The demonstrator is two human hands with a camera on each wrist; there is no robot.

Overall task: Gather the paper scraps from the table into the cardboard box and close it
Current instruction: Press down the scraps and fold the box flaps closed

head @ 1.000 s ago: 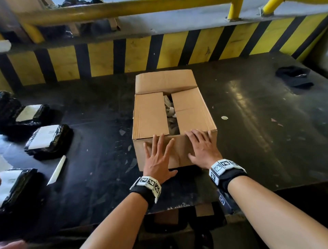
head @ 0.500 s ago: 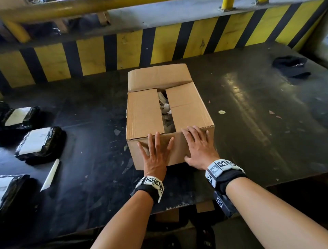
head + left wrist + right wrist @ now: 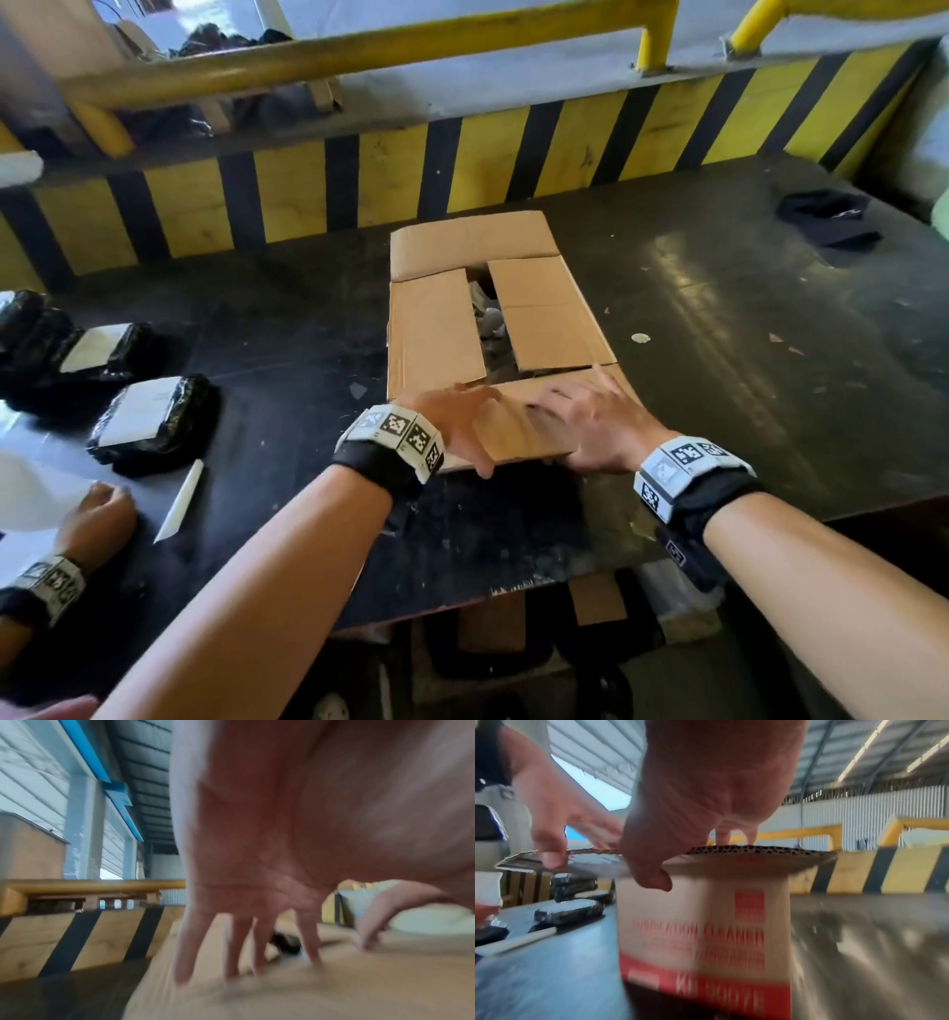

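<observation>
The cardboard box (image 3: 436,329) stands mid-table with its two side flaps folded in and its far flap still up. Crumpled paper scraps (image 3: 490,324) show through the gap between them. The near flap (image 3: 518,426) is raised over the box's front edge. My left hand (image 3: 462,426) and right hand (image 3: 590,426) both hold it, fingers on top and thumbs under its edge. In the right wrist view my thumb (image 3: 652,878) hooks beneath the flap's corrugated edge above the red-printed box (image 3: 706,923). The left wrist view shows fingers (image 3: 231,953) spread on the flap (image 3: 334,994).
Black wrapped packages (image 3: 154,416) with white labels and a white strip (image 3: 179,498) lie at the left. Another person's hand (image 3: 97,514) is beside them. A black cloth (image 3: 827,216) sits far right. Small scraps (image 3: 640,337) dot the table. A yellow-black barrier (image 3: 513,169) runs behind.
My hands left the box's front wall, took the near flap and swung it up toward the top. Another person's hand came into view at the left.
</observation>
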